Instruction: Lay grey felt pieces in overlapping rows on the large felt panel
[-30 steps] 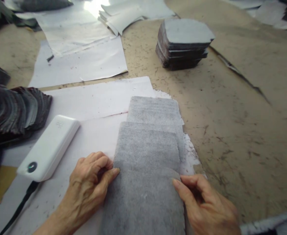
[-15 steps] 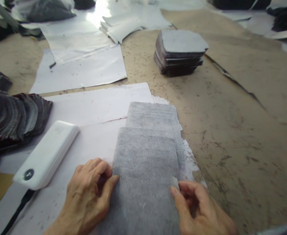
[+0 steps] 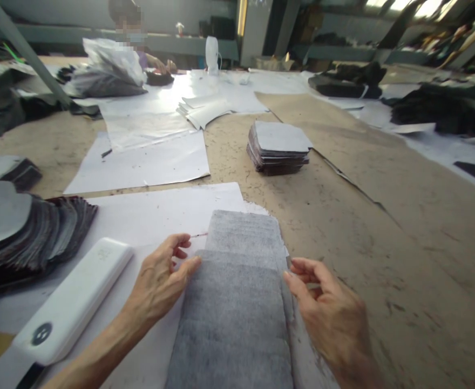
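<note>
Grey felt-like sheets, overlapping in a long stack [image 3: 229, 324]: lay at the near centre between the two hands; near end cut off by the frame, count of layers hard to make out.
Left hand [image 3: 162, 275]: stood at the sheets' left edge, thumb tip over that edge, curled fingers a narrow gap away from the thumb; nothing seen held between them.
Right hand [image 3: 332, 308]: stood at the right edge, thumb and forefinger tips close together; whether they pinched a sheet could not be told. Its other fingers were partly hidden.
White paper under the sheets [image 3: 148, 210]: partly covered by them and by the left forearm.
White rounded plastic block with dark round button [image 3: 83, 292]: left of the left hand; its black cable [image 3: 31, 375] ran out of frame.
Dark layered stack with pale rounded top [image 3: 2, 216]: left, cut off by the frame.
Squarish stack of pale-topped, dark-edged pieces [image 3: 280, 135]: beyond the sheets, well apart from both hands.
Torn brown table covering [image 3: 403, 270]: right side, bare beside the right hand.
Cloudy plastic bag [image 3: 112, 65]: far left, partly hiding a co-worker [image 3: 140, 56].
Black cloth heap [image 3: 440, 108]: far right, folds indistinct.
</note>
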Demonstrator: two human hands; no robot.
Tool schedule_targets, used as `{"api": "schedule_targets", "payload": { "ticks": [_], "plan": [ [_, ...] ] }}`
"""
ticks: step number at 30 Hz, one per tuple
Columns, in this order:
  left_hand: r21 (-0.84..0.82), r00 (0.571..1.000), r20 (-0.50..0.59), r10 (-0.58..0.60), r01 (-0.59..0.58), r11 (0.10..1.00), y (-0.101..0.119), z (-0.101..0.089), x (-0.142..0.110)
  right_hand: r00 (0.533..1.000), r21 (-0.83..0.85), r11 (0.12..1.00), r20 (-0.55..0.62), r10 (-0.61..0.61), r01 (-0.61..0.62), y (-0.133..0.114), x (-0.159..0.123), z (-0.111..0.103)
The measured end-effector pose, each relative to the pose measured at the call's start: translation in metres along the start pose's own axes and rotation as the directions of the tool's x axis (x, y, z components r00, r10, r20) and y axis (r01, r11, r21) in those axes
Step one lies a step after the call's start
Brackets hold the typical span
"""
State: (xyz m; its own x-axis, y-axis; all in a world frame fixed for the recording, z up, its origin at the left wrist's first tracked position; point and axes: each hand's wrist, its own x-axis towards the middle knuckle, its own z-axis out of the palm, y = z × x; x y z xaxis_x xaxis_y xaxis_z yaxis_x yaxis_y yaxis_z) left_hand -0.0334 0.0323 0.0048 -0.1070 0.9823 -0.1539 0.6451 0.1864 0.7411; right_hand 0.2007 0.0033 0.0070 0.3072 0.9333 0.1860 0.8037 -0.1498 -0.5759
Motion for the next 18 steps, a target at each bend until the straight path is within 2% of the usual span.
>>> {"api": "schedule_targets", "payload": {
  "ticks": [4,9,13,15,18],
  "plan": [
    [0.0,0.999,0.051,-0.007,0.007,1.0,0.002,0.011,0.01,0.993,0.054,0.998,0.112,-0.042,0.036,-0.005,0.016,0.014],
    [0.197,0.992,0.088,-0.086,0.067,0.978,0.003,0.015,0.011,0.973,-0.008,1.0,0.232,-0.008,0.01,-0.002,0.024,0.026],
    [0.295,0.981,0.163,-0.109,0.057,0.954,0.008,0.012,0.013,0.928,-0.025,0.997,0.363,0.081,-0.077,-0.001,0.032,0.03],
    [0.311,0.972,0.212,-0.099,0.029,0.95,0.008,0.007,0.01,0.913,0.013,0.997,0.402,0.068,-0.08,0.001,0.034,0.029],
    [0.274,0.951,0.294,-0.099,0.016,0.962,0.003,-0.002,-0.004,0.923,0.084,0.996,0.384,-0.003,-0.032,0.003,0.03,0.023]
  ]
}}
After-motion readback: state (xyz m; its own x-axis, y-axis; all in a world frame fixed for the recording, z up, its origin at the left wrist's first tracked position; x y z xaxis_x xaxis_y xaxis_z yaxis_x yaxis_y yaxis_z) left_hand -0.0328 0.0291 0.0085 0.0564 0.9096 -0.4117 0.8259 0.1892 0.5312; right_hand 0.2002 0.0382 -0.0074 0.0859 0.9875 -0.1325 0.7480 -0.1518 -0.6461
